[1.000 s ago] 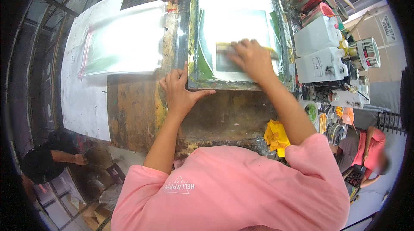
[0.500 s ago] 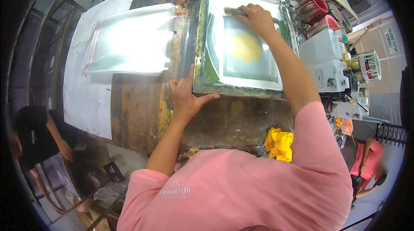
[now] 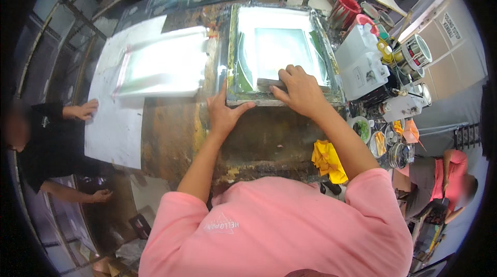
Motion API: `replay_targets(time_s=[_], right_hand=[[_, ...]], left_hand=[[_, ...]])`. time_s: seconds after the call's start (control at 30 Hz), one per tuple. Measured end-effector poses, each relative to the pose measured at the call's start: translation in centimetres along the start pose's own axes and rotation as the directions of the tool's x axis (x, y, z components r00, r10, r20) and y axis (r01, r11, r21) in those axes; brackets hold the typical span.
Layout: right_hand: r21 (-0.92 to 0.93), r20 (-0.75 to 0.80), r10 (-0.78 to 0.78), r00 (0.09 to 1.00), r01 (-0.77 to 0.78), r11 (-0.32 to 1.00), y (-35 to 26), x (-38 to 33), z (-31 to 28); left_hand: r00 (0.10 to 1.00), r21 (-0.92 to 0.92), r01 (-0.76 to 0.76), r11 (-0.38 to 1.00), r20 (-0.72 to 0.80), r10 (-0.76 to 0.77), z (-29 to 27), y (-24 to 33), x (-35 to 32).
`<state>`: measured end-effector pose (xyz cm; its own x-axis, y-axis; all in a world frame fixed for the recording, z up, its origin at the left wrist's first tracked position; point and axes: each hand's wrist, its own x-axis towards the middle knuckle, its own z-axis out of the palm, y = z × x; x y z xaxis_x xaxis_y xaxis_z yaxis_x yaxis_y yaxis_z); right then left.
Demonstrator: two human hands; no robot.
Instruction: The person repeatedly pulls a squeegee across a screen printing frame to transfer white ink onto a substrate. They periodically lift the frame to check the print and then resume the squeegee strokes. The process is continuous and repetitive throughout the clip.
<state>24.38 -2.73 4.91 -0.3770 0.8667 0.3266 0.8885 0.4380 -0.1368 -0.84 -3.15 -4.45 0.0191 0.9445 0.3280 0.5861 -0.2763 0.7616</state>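
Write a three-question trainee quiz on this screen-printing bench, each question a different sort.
1. True or false: the right hand grips the squeegee on the near part of the screen frame.
2. Where does the left hand rest? A) on the yellow rag B) flat at the frame's near left corner C) on the red bucket
3. Fill in: the clear plastic sheet lies to the frame's ____.

Key: 1 true; 2 B; 3 left.
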Motion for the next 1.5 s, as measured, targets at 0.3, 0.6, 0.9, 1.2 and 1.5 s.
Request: replay_targets(time_s=[0.3,0.6,0.9,1.2,1.5], right_hand=[[-0.159,-0.465,-0.108,0.879,0.037,0.987,0.6,8.4,-7.7],[-0.113,-0.497,-0.065,0.866,0.010,0.994,3.4,16.0,-12.7],[-0.067,-0.426,-0.008,0.905,-0.023,0.998,3.9,18.0,-14.4],[-0.056,-0.455,-0.025,0.890,-0.001,0.998,3.2,16.3,-13.3],[-0.176,-0.444,-0.052,0.894,-0.031,0.984,2.9,16.1,-12.8]], left_hand=[[0.973,-0.415,-0.202,0.887,-0.185,0.135,-0.6,4.5,5.6],[0.955,0.658,-0.106,0.746,0.276,-0.108,2.0,0.7,-0.2],[0.999,0.221,-0.038,0.975,-0.021,0.043,0.8,5.0,9.3],[0.901,0.167,0.159,0.973,-0.427,-0.074,-14.6,-7.5,5.9],[0.810,0.605,0.475,0.639,-0.584,-0.049,-31.0,-16.8,1.8]])
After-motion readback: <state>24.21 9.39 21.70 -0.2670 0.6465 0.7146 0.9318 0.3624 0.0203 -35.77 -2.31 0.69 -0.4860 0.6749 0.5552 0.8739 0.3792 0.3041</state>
